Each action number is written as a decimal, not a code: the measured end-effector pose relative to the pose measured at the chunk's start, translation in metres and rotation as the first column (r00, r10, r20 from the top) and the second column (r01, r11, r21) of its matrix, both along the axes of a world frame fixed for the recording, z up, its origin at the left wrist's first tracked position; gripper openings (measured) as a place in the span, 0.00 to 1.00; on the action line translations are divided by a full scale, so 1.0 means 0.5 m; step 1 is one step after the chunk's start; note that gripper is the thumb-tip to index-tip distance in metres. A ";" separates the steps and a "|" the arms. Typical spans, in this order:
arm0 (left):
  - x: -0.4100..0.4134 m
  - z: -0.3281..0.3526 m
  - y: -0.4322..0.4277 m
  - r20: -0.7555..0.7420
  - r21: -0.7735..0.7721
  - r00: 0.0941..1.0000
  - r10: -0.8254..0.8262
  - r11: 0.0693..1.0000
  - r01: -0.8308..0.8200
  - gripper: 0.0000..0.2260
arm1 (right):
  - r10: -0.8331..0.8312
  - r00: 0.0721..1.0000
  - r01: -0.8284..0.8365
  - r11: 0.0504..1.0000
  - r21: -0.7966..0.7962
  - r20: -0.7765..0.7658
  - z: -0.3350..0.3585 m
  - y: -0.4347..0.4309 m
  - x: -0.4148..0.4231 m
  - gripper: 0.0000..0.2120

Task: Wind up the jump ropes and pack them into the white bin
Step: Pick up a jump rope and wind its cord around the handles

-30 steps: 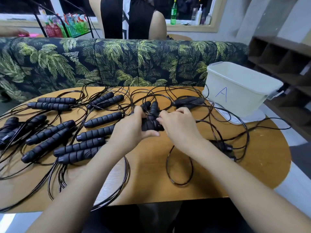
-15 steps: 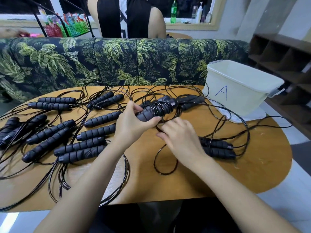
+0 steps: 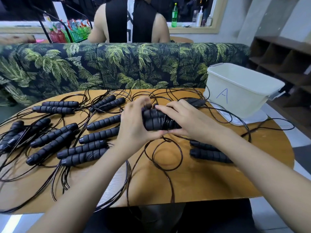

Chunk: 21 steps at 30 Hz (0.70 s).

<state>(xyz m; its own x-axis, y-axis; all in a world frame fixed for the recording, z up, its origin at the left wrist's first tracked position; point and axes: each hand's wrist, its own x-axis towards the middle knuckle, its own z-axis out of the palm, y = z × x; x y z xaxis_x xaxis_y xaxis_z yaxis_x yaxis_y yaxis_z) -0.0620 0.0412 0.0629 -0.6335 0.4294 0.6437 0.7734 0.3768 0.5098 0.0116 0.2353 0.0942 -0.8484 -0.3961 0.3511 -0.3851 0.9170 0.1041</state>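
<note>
Wooden table (image 3: 210,179) nearest me carries a loose cord loop (image 3: 166,155). Just beyond it, my left hand (image 3: 134,125) and right hand (image 3: 190,121) both clamp the wound jump rope (image 3: 158,121) over mid-table. Unwound jump ropes (image 3: 80,148) lie left, and the white bin (image 3: 239,95) stands at the far right.

Single head view, forward and down, close over table (image 3: 202,179)
</note>
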 end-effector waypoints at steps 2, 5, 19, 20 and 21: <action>0.013 -0.023 0.013 0.124 0.187 0.992 0.034 0.981 -0.057 0.55 | -0.038 0.999 0.037 0.998 -0.043 -0.014 -0.001 0.005 -0.002 0.35; 0.052 -0.050 0.040 0.566 0.351 0.816 -0.117 0.930 -0.111 0.58 | -0.061 0.996 0.062 0.998 0.009 -0.059 -0.011 0.011 0.000 0.35; 0.026 -0.059 0.002 0.787 0.528 -0.034 -0.616 0.644 0.553 0.08 | -0.187 0.982 0.182 0.977 -0.110 -0.036 -0.028 0.064 0.018 0.36; 0.026 -0.065 0.001 0.799 0.504 0.008 -0.601 0.677 0.536 0.04 | -0.200 0.979 0.194 0.975 -0.113 -0.044 -0.028 0.070 0.015 0.36; 0.026 -0.069 0.000 0.819 0.473 0.063 -0.571 0.732 0.489 0.03 | -0.217 0.975 0.210 0.971 -0.117 -0.051 -0.027 0.079 0.012 0.36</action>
